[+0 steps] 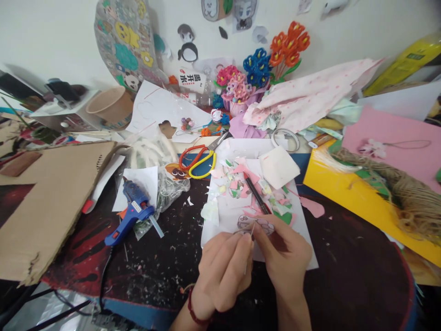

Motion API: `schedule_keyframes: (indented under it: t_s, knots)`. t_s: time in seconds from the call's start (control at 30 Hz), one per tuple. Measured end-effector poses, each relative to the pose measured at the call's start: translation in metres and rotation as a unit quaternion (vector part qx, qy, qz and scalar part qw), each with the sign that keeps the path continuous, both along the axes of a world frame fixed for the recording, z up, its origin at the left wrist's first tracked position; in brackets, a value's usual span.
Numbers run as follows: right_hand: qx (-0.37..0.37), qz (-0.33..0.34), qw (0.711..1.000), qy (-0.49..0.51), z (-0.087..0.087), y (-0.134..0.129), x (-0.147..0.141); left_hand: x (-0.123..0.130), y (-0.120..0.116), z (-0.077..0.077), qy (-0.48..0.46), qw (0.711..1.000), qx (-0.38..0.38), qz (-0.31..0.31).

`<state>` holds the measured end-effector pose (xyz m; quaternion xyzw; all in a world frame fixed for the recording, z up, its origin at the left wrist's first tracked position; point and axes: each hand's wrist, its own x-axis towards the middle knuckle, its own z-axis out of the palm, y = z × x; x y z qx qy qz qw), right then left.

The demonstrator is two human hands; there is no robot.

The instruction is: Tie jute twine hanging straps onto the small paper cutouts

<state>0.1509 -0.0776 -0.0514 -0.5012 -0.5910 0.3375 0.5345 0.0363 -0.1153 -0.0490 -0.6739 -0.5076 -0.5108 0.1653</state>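
My left hand [223,266], with a dark red bracelet at the wrist, is closed in a pinch on a thin pale strand [253,228]. Whether the strand is thread or a fine stick I cannot tell. My right hand [287,257] is closed on the edge of a small paper cutout [264,224] with pinkish outlined shapes drawn on it. Both hands' fingertips meet at the cutout and hide part of it. Beneath them lies a white paper sheet [306,248]. A black pen [257,193] lies on it among pink, green and white paper scraps [237,188].
To the left are scissors [198,161] with red and yellow handles, a blue glue gun [132,214] and cardboard [44,216]. At right lie yellow card [327,193] and twine [406,202]. Handmade flowers [258,66] and a tape roll [285,140] are behind.
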Motion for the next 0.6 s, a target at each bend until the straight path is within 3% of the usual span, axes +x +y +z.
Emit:
schedule_keyframes:
  t_s: [0.6]
  knots:
    - [0.016,0.032,0.999,0.013,0.0023,-0.0006,-0.001,-0.0004,0.0018,-0.003,0.019,1.0,-0.021,-0.007]
